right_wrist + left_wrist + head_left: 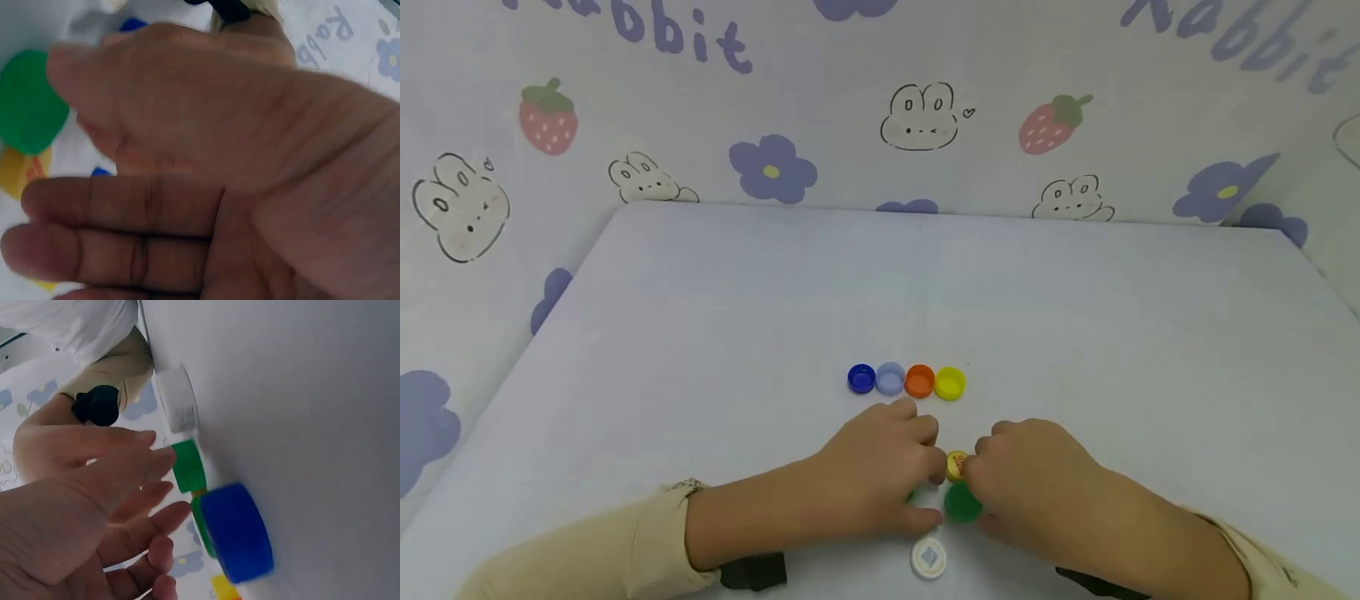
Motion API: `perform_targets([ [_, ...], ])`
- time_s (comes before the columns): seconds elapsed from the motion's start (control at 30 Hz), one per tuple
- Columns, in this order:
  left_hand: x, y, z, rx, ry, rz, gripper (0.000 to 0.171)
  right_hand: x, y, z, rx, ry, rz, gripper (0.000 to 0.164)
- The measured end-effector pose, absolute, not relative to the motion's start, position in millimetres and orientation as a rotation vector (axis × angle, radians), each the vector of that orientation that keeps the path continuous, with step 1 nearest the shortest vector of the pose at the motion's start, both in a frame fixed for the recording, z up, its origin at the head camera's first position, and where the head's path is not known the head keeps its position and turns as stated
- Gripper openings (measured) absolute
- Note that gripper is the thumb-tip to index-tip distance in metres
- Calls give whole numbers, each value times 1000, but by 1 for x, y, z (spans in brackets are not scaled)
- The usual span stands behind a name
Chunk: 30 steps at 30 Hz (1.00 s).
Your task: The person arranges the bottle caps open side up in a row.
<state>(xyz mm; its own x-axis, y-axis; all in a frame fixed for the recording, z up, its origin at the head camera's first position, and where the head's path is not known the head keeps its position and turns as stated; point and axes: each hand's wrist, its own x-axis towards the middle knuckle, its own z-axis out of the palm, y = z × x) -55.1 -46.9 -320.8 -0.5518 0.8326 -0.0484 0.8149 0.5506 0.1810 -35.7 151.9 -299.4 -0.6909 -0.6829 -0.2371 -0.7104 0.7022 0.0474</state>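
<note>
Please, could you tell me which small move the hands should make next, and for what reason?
Perhaps the right hand should pinch the green cap beside its thumb and bring it toward the plain yellow cap. That yellow cap ends a neat row of four caps; the green one lies outside it, close to a hand that seems to hold nothing.

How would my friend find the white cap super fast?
On the white table, find the left hand and right hand, close together. Just on the person's side of the gap between them lies the white cap. It's the only white cap showing, with a blue-grey diamond on top.
</note>
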Motion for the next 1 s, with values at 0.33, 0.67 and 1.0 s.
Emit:
perform_targets([
  [0.33, -50, -34, -323, 1464, 2698, 109, 20, -30, 145, -306, -1151, 2732, 217, 36],
  [0.67, -56, -33, -326, 1407, 2646, 255, 18, -30, 140, -312, -1131, 2756, 250, 39],
  [1.0, -61, -36, -327, 1300, 2571, 461, 18, -32, 143, -305, -1115, 2746, 133, 32],
])
